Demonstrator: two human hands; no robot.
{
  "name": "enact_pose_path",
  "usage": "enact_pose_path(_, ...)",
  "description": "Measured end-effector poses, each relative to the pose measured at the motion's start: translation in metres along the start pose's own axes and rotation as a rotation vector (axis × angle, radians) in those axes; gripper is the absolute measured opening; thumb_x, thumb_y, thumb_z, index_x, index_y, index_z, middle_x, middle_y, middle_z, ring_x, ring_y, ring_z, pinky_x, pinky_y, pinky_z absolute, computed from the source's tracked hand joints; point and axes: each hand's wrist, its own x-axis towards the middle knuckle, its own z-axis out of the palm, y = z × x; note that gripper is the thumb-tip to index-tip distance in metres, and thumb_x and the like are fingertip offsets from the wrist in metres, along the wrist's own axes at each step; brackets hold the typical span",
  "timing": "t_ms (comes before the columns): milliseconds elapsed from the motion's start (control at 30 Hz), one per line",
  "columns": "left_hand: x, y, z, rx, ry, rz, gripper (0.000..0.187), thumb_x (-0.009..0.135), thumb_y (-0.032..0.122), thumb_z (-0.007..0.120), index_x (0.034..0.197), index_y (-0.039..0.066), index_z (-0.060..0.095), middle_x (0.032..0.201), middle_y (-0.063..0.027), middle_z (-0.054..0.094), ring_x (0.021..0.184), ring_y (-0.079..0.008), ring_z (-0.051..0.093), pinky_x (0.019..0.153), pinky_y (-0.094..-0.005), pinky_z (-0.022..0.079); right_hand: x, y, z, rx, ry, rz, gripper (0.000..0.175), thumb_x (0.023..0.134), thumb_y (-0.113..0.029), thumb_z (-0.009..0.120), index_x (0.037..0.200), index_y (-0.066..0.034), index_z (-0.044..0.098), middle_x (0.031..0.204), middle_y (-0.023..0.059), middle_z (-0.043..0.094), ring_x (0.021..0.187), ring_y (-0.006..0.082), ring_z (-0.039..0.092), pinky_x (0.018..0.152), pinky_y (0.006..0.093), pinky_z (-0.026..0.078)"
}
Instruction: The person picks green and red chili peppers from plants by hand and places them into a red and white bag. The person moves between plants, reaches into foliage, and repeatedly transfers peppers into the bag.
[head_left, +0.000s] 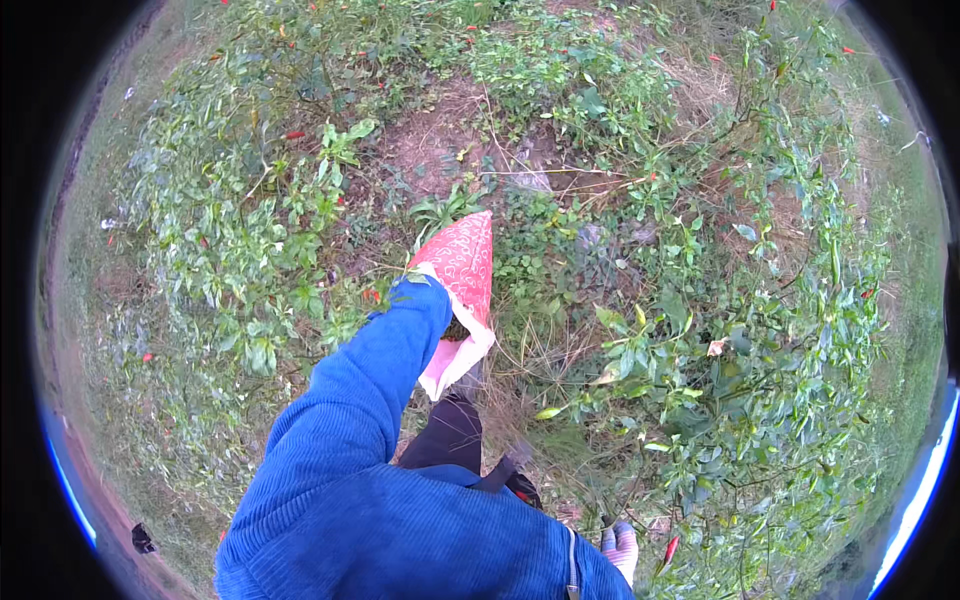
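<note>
My left forearm, in a blue corduroy sleeve (360, 375), reaches forward to a red bag with a pale heart-like pattern (461, 259). The sleeve's end meets the bag's mouth, and my left hand is out of sight. Through the white-lined opening (461, 356) some dark contents show, too small to tell. Low in the picture, my right hand (621, 551), in what looks like a pale striped glove, pokes out past my jacket. Just right of it hangs a red chili pepper (671, 550), apart from the fingers. Whether that hand grips anything is unclear.
Leafy pepper plants (240, 247) with scattered red fruits stand on the left, and more plants (712, 360) crowd the right. Bare soil (431, 139) and dry grass (540, 337) lie between them. My dark trouser leg (446, 435) shows below the bag.
</note>
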Motion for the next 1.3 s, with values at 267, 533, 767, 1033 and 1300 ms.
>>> enact_pose_path(267,0.097,0.086,0.077,-0.412,-0.542,0.065,0.029,0.098,0.019,0.056,0.126,0.013,0.054,0.116,-0.0054,0.064,0.103,-0.0223,0.061,0.088,-0.0344,0.05,-0.034,-0.042,0.037,-0.093,-0.079,0.115,0.019,0.088,0.0,0.06,0.107,-0.0019,0.066,0.103,0.0122,0.067,0.1,0.0237,0.062,0.091,0.0334,0.047)
enact_pose_path(533,0.011,0.048,0.011,1.181,-0.522,0.953,0.084,0.079,0.042,0.073,0.143,0.0,0.041,0.143,-0.0208,0.045,0.134,-0.0345,0.041,0.113,-0.0456,0.031,-0.047,-0.035,0.066,0.17,-0.159,0.327,0.018,0.093,-0.002,0.059,0.11,-0.001,0.064,0.099,0.0118,0.066,0.094,0.0203,0.061,0.087,0.0319,0.047)
enact_pose_path(767,-0.007,-0.052,0.015,1.653,-0.712,1.079,0.059,0.087,0.035,0.062,0.134,0.001,0.052,0.13,-0.0218,0.056,0.12,-0.0339,0.054,0.106,-0.0424,0.038,-0.075,-0.037,0.078,0.08,-0.143,0.352,0.019,0.093,-0.003,0.06,0.111,-0.0009,0.064,0.103,0.0122,0.066,0.096,0.0197,0.06,0.088,0.0322,0.047)
enact_pose_path(1033,0.001,0.021,0.049,1.774,-0.71,0.909,0.03,0.09,0.024,0.049,0.091,0.008,0.075,0.088,-0.0145,0.072,0.081,-0.0325,0.07,0.077,-0.0439,0.054,-0.122,0.025,0.076,0.313,-0.107,0.581,0.023,0.097,-0.004,0.055,0.118,-0.0011,0.063,0.099,0.0071,0.067,0.089,0.0138,0.061,0.08,0.028,0.05)
enact_pose_path(1300,-0.034,0.027,0.088,1.706,-0.723,0.944,0.038,0.094,0.034,0.046,0.113,0.009,0.066,0.087,-0.0164,0.071,0.081,-0.0349,0.069,0.073,-0.0496,0.053,-0.138,0.031,0.086,0.352,-0.192,0.479,0.024,0.097,-0.011,0.058,0.118,0.0004,0.061,0.1,0.0086,0.069,0.088,0.0138,0.063,0.078,0.0302,0.05)
